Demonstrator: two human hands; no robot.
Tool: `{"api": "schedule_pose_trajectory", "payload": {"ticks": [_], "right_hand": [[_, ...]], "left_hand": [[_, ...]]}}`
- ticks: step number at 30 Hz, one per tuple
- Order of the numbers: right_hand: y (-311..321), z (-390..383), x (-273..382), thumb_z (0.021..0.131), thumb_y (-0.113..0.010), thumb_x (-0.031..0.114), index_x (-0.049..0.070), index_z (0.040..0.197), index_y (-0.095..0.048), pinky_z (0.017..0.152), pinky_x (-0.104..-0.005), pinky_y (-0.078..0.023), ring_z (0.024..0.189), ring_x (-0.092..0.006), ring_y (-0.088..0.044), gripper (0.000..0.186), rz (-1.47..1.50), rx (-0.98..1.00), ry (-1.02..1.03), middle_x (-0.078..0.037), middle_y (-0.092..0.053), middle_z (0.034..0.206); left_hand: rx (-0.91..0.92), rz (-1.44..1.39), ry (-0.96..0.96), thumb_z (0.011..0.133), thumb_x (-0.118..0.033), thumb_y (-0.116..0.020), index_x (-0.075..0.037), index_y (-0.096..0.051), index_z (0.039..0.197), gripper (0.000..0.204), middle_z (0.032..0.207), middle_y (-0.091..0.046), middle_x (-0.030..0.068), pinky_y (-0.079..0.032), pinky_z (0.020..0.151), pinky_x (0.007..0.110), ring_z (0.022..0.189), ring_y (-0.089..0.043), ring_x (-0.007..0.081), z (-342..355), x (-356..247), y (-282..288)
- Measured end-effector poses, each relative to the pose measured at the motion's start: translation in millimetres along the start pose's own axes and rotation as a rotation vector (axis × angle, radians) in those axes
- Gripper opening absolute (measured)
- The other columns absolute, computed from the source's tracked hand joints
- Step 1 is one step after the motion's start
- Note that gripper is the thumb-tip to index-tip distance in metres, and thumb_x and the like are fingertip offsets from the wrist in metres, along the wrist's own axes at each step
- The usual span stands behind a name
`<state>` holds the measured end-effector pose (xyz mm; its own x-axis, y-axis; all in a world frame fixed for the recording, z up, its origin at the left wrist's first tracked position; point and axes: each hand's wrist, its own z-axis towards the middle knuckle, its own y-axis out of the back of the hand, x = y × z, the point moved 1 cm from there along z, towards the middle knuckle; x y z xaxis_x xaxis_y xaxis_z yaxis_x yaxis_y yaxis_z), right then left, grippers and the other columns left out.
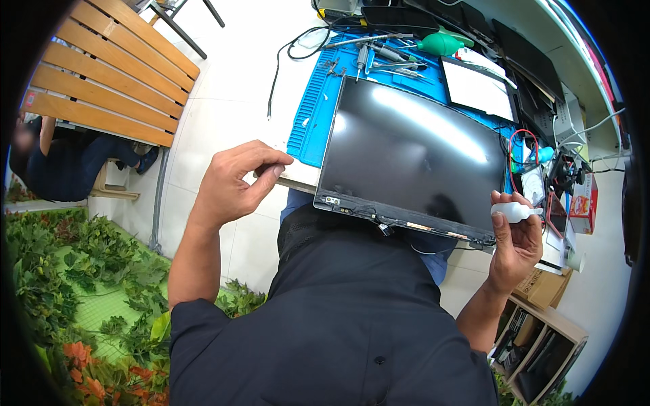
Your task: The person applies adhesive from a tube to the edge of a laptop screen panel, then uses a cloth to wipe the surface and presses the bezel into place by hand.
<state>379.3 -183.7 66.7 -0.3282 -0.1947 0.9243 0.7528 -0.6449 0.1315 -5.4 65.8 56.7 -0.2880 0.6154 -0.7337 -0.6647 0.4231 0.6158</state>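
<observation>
A dark laptop screen panel lies in front of me, its near edge overhanging the bench toward my lap, with a thin strip of cables and hinge parts bared along that edge. My right hand, beside the panel's near right corner, grips a small white squeeze bottle whose narrow nozzle points right. Off the panel's left side, my left hand is raised in a pinch, thumb against forefinger. Whatever sits between those fingertips, if anything, is too small to name. Under the panel spreads a blue work mat.
Tweezers, screwdrivers and a green air blower lie at the mat's far side. A white pad is behind the panel. Cables, a small fan and a red box crowd the right. Another person sits beyond a slatted wooden bench.
</observation>
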Motion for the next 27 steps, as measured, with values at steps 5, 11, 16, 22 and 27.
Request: {"api": "schedule_pose_trajectory", "payload": {"ticks": [5,11,16,22,27], "right_hand": [[-4,0,4,0.101,-0.08,-0.007,-0.008,0.139,-0.067,0.108,-0.0374,-0.061,0.125,-0.0299,-0.077,0.04,0.0,0.016,0.026,-0.019,-0.078,0.13],[-3,-2,4,0.101,-0.08,-0.006,-0.009,0.14,-0.067,0.108,-0.0369,-0.061,0.125,-0.0298,-0.077,0.041,0.024,0.009,0.016,-0.02,-0.078,0.13],[-1,-3,2,0.101,-0.08,-0.006,-0.009,0.14,-0.067,0.108,-0.0361,-0.061,0.125,-0.0298,-0.077,0.041,0.03,-0.005,0.022,-0.02,-0.078,0.129],[1,-3,-2,0.101,-0.08,-0.006,-0.009,0.14,-0.067,0.108,-0.0365,-0.061,0.125,-0.0305,-0.077,0.042,0.049,-0.022,0.0,-0.02,-0.079,0.128],[2,-3,-5,0.101,-0.08,-0.007,-0.009,0.141,-0.066,0.11,-0.038,-0.06,0.125,-0.0314,-0.078,0.042,0.044,-0.022,-0.012,-0.021,-0.079,0.128]], "left_hand": [[-0.018,-0.014,0.006,0.095,0.005,-0.078,-0.001,-0.085,0.11,0.016,0.093,-0.081,0.0104,-0.059,0.07,0.029,0.078,-0.075,0.0163,-4,0,1],[0.003,-0.01,0.012,0.095,0.005,-0.078,-0.001,-0.084,0.109,0.017,0.093,-0.081,0.0102,-0.059,0.071,0.029,0.078,-0.075,0.0162,-4,-4,1],[0.008,-0.024,0.014,0.094,0.005,-0.078,-0.001,-0.084,0.11,0.018,0.092,-0.081,0.0103,-0.059,0.07,0.029,0.078,-0.075,0.0159,-1,-6,-1],[0.054,-0.057,-0.008,0.091,0.007,-0.078,-0.001,-0.085,0.109,0.021,0.09,-0.08,0.0093,-0.058,0.068,0.028,0.074,-0.074,0.0154,1,-11,-7],[0.134,-0.009,-0.13,0.081,0.002,-0.083,-0.004,-0.088,0.103,0.023,0.085,-0.075,0.0077,-0.053,0.062,0.032,0.071,-0.07,0.0184,3,-18,-14]]}}
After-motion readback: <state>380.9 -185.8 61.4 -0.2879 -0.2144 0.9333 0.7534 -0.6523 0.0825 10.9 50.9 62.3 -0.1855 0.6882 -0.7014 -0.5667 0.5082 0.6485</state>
